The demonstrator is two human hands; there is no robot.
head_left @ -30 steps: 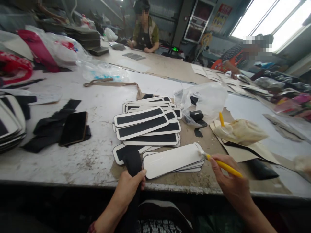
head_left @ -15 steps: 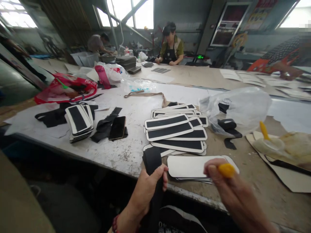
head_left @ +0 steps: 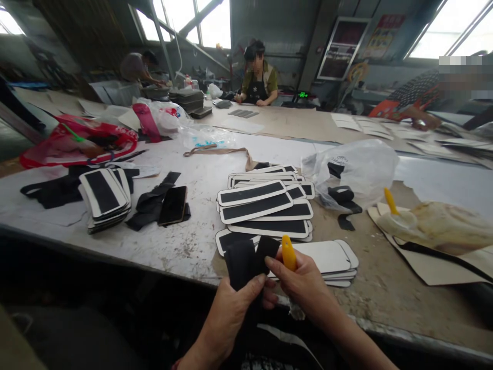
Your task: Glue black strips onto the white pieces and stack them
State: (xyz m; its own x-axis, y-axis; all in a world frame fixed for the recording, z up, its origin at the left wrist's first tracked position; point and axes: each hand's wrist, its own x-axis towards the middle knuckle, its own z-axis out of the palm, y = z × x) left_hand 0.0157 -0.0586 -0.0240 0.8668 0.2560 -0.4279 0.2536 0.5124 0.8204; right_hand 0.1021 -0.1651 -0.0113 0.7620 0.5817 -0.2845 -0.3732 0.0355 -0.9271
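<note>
My left hand point(head_left: 231, 306) is closed around a bundle of black fabric strips point(head_left: 241, 264) at the table's front edge. One black strip point(head_left: 266, 253) is pinched at its end by the thumb and fingers of my right hand point(head_left: 304, 280). That same hand also keeps hold of a yellow-handled tool point(head_left: 288, 252), whose pale end points down below the palm. Partly behind my right hand lies a stack of white rounded panels point(head_left: 327, 257). Just beyond is a pile of white panels with black strips on them point(head_left: 265, 209).
Further left are a smaller panel stack point(head_left: 103, 192), a phone point(head_left: 173, 204) and black strips point(head_left: 144, 208). A clear plastic bag point(head_left: 362, 169) with black strips stands right of the pile. Another yellow handle point(head_left: 391, 200) rises from a pale container at right. Co-workers sit across the table.
My right hand has come left from over the white panels to the bundle and now pinches a strip. The view has turned slightly right.
</note>
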